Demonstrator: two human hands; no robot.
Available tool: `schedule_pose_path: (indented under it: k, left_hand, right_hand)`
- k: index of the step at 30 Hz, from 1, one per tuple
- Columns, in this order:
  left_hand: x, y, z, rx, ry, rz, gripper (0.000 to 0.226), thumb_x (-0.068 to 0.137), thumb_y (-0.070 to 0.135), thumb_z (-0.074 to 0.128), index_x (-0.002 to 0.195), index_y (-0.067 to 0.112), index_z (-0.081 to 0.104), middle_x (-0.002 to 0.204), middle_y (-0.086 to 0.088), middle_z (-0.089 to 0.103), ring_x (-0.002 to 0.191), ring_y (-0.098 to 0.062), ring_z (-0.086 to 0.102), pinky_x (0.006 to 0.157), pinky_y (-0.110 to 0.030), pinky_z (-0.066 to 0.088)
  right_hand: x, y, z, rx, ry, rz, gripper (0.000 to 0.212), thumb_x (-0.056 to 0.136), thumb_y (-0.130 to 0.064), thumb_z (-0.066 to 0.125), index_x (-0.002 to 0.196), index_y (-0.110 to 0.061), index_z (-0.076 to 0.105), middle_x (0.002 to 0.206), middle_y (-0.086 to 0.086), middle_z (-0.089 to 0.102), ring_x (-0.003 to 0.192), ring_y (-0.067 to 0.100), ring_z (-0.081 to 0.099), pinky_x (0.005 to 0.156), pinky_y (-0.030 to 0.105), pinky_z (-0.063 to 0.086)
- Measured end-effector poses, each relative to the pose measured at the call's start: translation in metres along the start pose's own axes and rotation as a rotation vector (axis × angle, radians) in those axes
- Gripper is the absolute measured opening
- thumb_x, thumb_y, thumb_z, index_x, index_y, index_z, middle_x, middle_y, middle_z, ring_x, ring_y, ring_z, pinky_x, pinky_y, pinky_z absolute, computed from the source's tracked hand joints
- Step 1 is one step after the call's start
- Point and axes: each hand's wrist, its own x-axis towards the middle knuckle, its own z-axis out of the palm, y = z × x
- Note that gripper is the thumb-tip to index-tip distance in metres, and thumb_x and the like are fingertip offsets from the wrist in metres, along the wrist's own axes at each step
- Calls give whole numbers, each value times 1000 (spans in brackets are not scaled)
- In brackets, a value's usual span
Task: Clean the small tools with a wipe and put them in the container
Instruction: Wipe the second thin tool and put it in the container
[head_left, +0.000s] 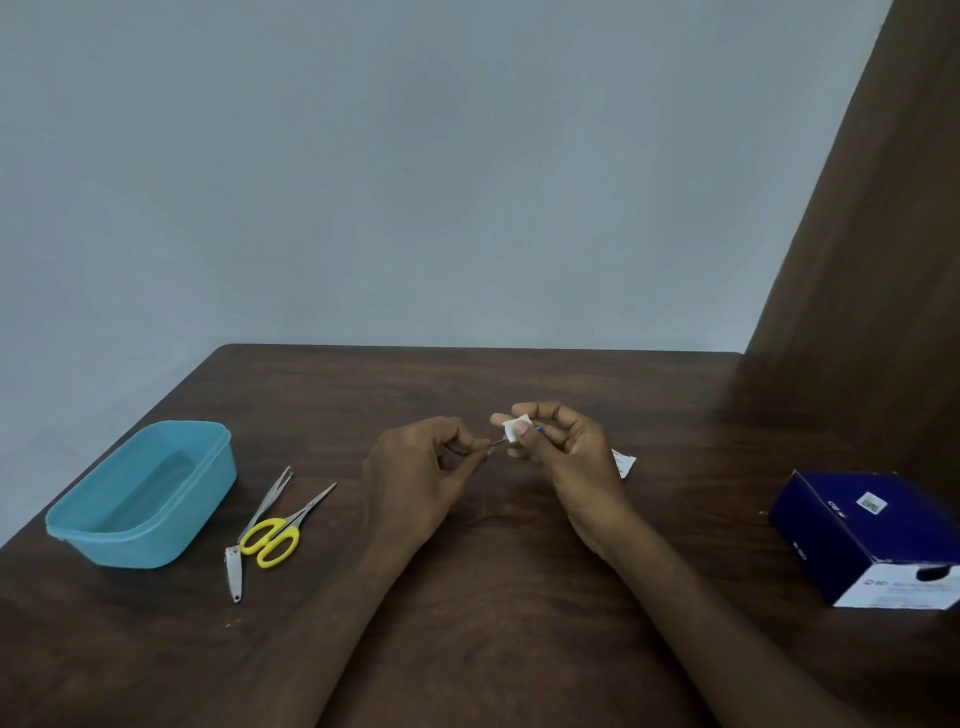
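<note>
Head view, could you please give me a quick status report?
Left hand pinches small tool; right hand wraps wipe round it. Container empty. Nothing in the way.

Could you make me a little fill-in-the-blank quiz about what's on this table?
1. The scissors have ____ handles.
2. The right hand holds a small white ____.
3. The teal container sits to the ____ of the scissors.
4. The nail clipper lies on the ____.

Missing words: yellow; wipe; left; table

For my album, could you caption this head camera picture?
Left hand holds a thin tool while right hand wipes it; blue container waits.
</note>
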Motion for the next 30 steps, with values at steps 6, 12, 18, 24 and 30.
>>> schedule_pose_path:
  k: [6, 12, 18, 24, 30]
  left_hand:
    - [-2, 2, 0, 134, 56, 82, 27, 84, 37, 90, 73, 30, 65, 75, 15, 62, 65, -3, 61, 48, -32, 47]
    - [-4, 1, 0, 187, 43, 124, 22, 84, 53, 85, 78, 35, 72, 78, 16, 68, 68, -5, 65, 50, -34, 51]
    - [-3, 2, -2, 102, 0, 18, 18, 82, 55, 87, 95, 47, 77, 81, 32, 72, 70, 7, 69, 61, -23, 55]
    - [0, 2, -1, -14, -87, -51, 13, 83, 58, 84, 93, 49, 80, 80, 35, 73, 72, 10, 71, 64, -22, 56]
    - [3, -1, 1, -330, -256, -71, 6, 87, 39, 89, 91, 36, 87, 69, 14, 76, 57, -2, 66, 58, -28, 52]
  right_hand:
    - [1, -2, -2, 131, -53, 81, 25, 103, 4, 61, 126, -3, 60, 117, 16, 80, 106, 26, 76, 98, 33, 60]
    - [-2, -4, -3, 3, -37, 84, 34, 95, 2, 73, 125, -6, 58, 114, 7, 81, 100, 23, 79, 97, 32, 57]
    - [3, -6, -3, 214, -19, 121, 18, 106, 0, 56, 123, -6, 57, 113, 23, 79, 99, 28, 78, 92, 35, 62]
    - [4, -8, -2, 252, -5, 108, 17, 107, -12, 58, 123, -5, 61, 114, 22, 79, 94, 25, 77, 85, 31, 63]
    - [4, -6, -2, 164, -6, 60, 25, 101, -6, 66, 126, -6, 64, 114, 15, 81, 91, 23, 75, 84, 28, 62]
